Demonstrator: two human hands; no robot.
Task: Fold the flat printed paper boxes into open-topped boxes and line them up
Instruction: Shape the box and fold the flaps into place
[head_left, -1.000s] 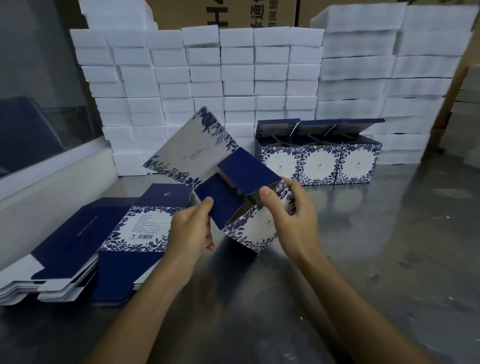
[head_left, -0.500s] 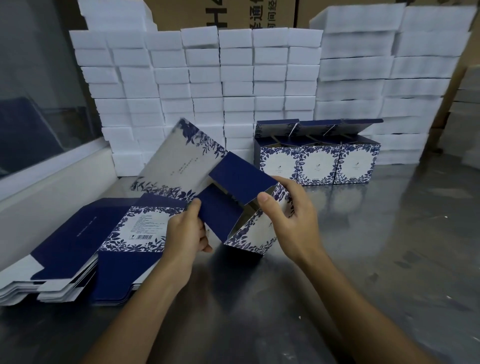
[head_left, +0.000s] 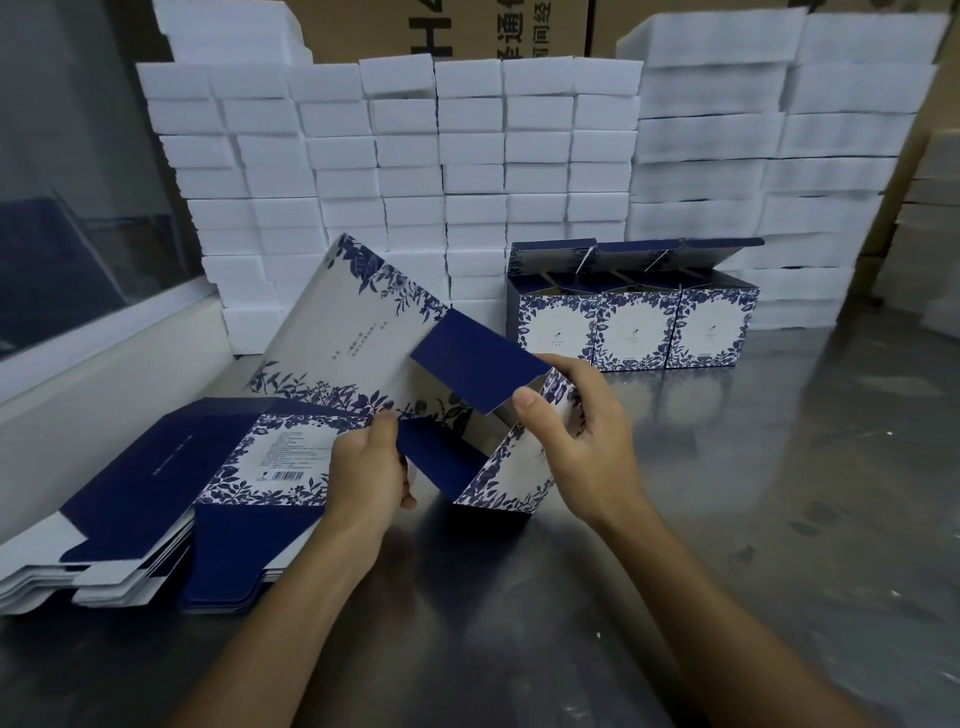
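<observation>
Midair, half-folded box (head_left: 395, 384) tilts, long panel pointing up-left; left hand (head_left: 370, 470) and right hand (head_left: 582, 441) each grip an edge above bench (head_left: 727, 519).

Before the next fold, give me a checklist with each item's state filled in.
1. Left hand grips the box by its navy flap: ok.
2. Right hand holds the printed wall: ok.
3. Box bottom closed: not ok, the flaps stand open.
4. Long lid panel free of the flat stack: ok, it is raised above it.
5. Free table beside the row of three boxes: ok.
6. Box resting on the table: cannot tell.
</observation>
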